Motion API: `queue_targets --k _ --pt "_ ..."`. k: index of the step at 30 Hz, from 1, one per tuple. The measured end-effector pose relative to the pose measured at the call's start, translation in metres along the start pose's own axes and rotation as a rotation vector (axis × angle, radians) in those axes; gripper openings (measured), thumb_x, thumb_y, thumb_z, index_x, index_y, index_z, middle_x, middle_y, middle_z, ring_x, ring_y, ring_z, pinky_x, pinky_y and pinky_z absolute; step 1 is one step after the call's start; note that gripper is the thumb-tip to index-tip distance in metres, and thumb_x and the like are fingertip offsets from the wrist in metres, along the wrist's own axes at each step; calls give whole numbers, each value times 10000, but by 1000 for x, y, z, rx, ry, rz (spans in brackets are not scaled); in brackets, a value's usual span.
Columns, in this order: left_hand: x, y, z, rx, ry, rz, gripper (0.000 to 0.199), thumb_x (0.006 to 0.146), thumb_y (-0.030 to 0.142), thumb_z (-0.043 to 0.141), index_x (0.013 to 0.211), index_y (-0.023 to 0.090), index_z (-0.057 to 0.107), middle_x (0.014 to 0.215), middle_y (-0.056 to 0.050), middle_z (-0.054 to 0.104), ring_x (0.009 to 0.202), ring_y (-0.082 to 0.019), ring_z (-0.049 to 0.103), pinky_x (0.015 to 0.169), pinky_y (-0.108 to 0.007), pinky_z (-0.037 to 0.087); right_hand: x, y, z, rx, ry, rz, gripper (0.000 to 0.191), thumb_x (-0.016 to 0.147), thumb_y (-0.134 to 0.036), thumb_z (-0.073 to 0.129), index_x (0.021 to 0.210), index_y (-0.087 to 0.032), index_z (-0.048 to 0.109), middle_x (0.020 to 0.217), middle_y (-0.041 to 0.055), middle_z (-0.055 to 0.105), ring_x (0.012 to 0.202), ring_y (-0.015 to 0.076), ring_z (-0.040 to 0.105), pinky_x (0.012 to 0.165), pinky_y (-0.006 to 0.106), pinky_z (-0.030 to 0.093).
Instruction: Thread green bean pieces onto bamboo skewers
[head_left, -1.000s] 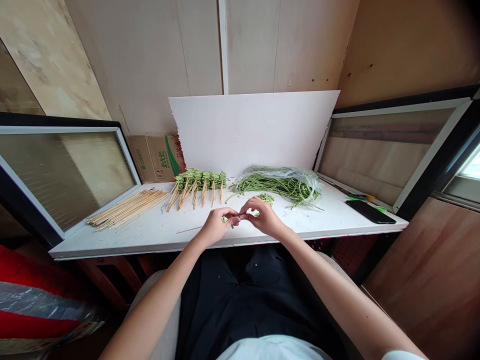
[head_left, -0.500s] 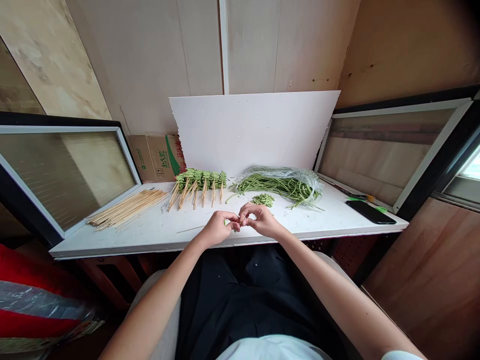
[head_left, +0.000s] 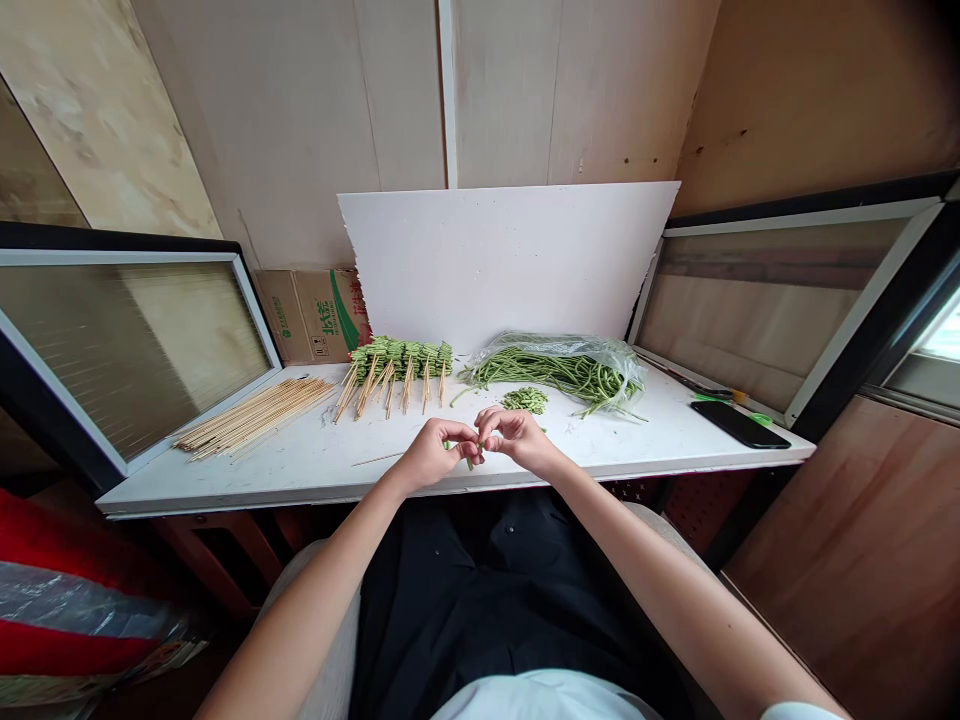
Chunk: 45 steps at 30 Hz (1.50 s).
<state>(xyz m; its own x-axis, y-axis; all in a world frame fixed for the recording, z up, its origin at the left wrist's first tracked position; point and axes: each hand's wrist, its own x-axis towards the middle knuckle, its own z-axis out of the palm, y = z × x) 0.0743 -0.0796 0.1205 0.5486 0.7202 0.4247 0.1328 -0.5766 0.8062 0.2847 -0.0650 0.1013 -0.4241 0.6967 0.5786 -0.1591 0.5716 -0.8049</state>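
My left hand point(head_left: 433, 455) is closed in a pinch near the table's front edge, with green bean point(head_left: 470, 462) showing at its fingertips. My right hand point(head_left: 519, 440) meets it fingertip to fingertip, also pinched on the green bean; the fingers partly hide how much each holds. Just beyond the hands lies a small heap of short bean bits point(head_left: 525, 400). Behind it, long green beans point(head_left: 555, 372) spill from a clear plastic bag point(head_left: 600, 350). To the left, bean skewers point(head_left: 401, 360) are stacked with their bare sticks facing me.
Loose bamboo skewers point(head_left: 255, 415) lie at the left of the white table point(head_left: 315, 475). A black phone point(head_left: 740, 424) and scissors point(head_left: 701, 385) are on the right. A cardboard box point(head_left: 311, 315) and a white board point(head_left: 510, 265) stand at the back; framed panels flank the table.
My fingers have shifted slightly, and more of the green bean now shows below and between the fingertips. Everything on the table stays in place.
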Motion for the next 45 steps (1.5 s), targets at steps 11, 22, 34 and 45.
queue_targets --k 11,22,34,45 --pt "2 -7 -6 -42 65 -45 246 927 370 726 811 153 713 748 -90 793 753 -220 771 837 -369 598 1 2 -68 -200 446 107 378 785 -567 855 875 -215 753 926 67 748 887 223 673 810 353 547" --pt "4 -25 -12 -89 157 -195 483 889 631 745 987 169 646 932 -164 827 890 -277 797 811 -392 590 -13 31 -97 -886 172 257 145 898 -215 731 994 -194 837 1019 108 827 960 280 761 915 389 565" --pt "5 -15 -5 102 292 -51 307 891 481 786 920 181 730 1012 -110 817 1001 -255 763 954 -396 568 0 -8 -13 -635 -65 50 415 893 -618 770 1059 -242 831 1029 101 796 1073 296 631 919 408 500" --pt "4 -2 -1 294 330 -21 187 908 396 768 910 208 769 966 -76 796 950 -251 724 915 -390 527 3 -24 -36 -737 -45 52 352 989 -546 664 1046 -240 829 1039 100 796 1015 276 651 819 367 506"
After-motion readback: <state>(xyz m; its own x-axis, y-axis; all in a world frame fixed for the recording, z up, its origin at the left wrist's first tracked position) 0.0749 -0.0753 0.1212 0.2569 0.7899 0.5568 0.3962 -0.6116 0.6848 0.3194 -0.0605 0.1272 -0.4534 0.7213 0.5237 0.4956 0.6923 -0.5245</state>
